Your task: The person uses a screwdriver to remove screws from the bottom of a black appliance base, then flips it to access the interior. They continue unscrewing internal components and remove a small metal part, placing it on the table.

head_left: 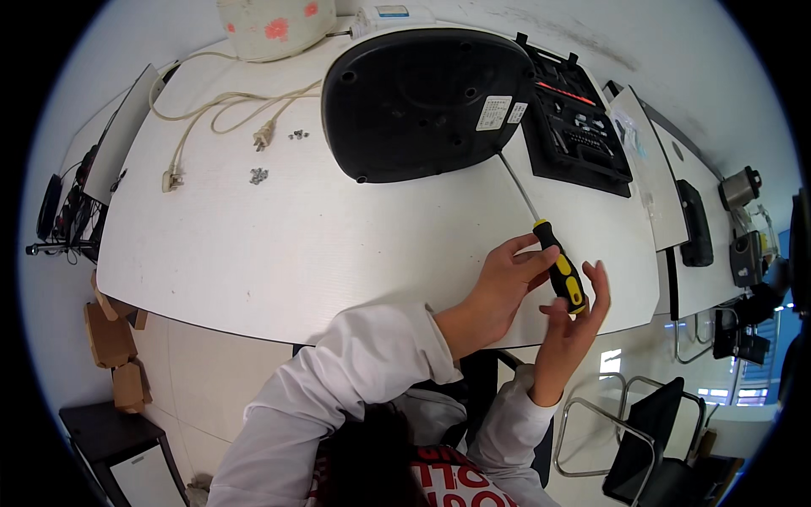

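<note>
A black and yellow screwdriver [564,269] slants up across the table. Its metal shaft meets the lower right edge of a black, rounded appliance base [405,110], which faces me with screw holes and two white labels showing. My left hand [505,283] is closed round the upper part of the handle, thumb and fingers gripping it. At the butt end of the handle is my right hand [573,338], thumb and fingers around it, some of them raised. Whether the tip sits in a screw hole is too small to tell.
Two small piles of screws [258,176] lie left of the base, near beige power cords with plugs [263,135]. An open black tool case [583,144] stands at right. A cream pot with red flowers [274,34] is behind. A chair [646,431] stands lower right.
</note>
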